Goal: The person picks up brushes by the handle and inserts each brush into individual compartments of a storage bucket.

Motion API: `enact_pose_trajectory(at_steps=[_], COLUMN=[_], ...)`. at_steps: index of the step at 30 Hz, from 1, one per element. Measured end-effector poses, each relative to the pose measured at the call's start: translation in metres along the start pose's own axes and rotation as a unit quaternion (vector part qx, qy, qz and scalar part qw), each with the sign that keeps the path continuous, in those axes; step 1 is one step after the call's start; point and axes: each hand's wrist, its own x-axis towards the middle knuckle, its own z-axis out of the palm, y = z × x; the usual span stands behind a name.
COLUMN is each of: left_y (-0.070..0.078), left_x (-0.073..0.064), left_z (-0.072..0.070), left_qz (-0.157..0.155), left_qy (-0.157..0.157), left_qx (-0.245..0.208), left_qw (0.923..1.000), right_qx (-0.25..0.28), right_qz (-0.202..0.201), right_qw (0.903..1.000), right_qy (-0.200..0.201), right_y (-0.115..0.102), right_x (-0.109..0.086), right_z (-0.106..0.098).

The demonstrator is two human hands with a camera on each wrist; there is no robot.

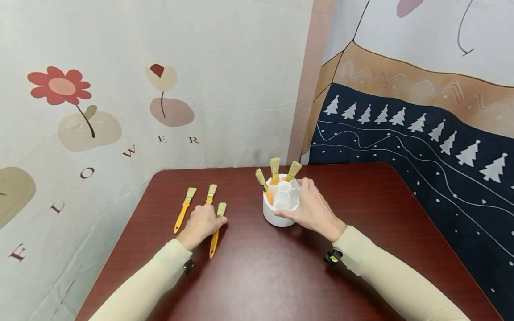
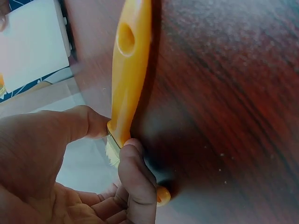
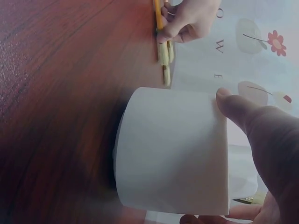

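My left hand (image 1: 202, 224) pinches a flat paintbrush (image 1: 214, 244) between thumb and forefinger, just where its yellow handle meets the ferrule. The left wrist view shows the same handle with a hole in its end, pointing away from the palm. Beside that hand lie two more yellow-handled paintbrushes, one at the far left (image 1: 184, 211) and one partly hidden behind the knuckles (image 1: 211, 193). With thumb and fingers on opposite sides of its rim, my right hand (image 1: 317, 208) grips a white round divided brush holder (image 3: 173, 154). Three paintbrushes (image 1: 275, 166) stand in it, bristles up.
The dark red wooden table (image 1: 261, 276) runs back to a pale curtain (image 1: 233, 80) printed with flowers and letters. On the right hangs a navy panel (image 1: 373, 138) with white trees. Both wrists wear a dark strapped device (image 1: 333, 256).
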Motion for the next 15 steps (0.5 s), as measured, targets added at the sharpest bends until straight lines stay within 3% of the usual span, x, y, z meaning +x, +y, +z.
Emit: enact_pose_trajectory(at_steps=[8,15], left_y=[0.003,0.0064], left_x=[0.0005,0.0002], left_z=[-0.0051,-0.0071], left_qz=[0.015,0.049], left_qy=[0.014,0.06], left_qx=[-0.005,-0.022], left_qw=[0.9998,0.9967], right_qx=[-0.011,0.003], right_qz=[0.001,-0.015], right_qw=[0.9999,0.9999], right_qy=[0.011,0.007], right_y=[-0.0015,0.002], right_x=[-0.0032,-0.005], right_z=[0.0036,0.0014])
